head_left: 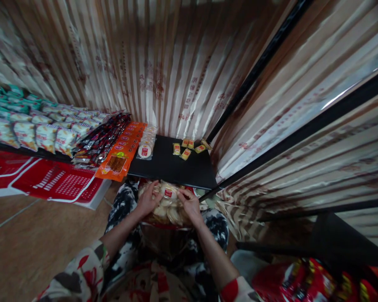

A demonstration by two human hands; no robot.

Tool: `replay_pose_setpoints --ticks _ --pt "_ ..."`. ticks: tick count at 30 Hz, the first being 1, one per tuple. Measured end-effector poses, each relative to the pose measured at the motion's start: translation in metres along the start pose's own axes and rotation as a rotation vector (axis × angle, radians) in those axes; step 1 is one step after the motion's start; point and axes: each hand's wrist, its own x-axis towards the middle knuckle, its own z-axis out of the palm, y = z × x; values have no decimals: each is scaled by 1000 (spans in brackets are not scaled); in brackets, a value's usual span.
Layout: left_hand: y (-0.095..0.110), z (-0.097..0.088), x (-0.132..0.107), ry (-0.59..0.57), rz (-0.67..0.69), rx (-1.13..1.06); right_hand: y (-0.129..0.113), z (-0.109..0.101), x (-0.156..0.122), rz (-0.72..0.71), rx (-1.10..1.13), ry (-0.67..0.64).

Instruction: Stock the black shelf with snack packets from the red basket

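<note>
Both my hands rest on a heap of clear packets of round pale crackers (pixel 168 203) in my lap, just below the front edge of a black shelf (pixel 173 167). My left hand (pixel 148 200) curls its fingers over the left side of the heap. My right hand (pixel 190 204) grips the right side, beside a packet with a red label. On the shelf lie a stacked row of the same cracker packets (pixel 146 144) and several small yellow-and-red sachets (pixel 189 147).
Left on the shelf lie orange snack packs (pixel 121 153), dark red-black packets (pixel 102 138) and rows of white and green bags (pixel 34 130). Red crate lids (pixel 53 180) sit on the floor. A striped curtain (pixel 164 63) hangs behind. A red bag (pixel 296 279) sits at lower right.
</note>
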Motion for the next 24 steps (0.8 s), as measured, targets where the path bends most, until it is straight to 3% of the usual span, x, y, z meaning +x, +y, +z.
replay_pose_setpoints --ticks 5,11,15,20,24 --pt "6 4 12 -140 -178 -229 -16 6 6 89 199 -39" --pt "7 -14 23 -12 -145 -189 -32 25 8 76 295 -131" --pt "8 -28 40 21 -132 -182 -38 42 21 32 283 -112" --pt "8 -39 61 227 -178 -86 -45 69 61 41 315 -134" --pt "5 -41 71 393 -52 66 -52 96 97 36 283 -122"
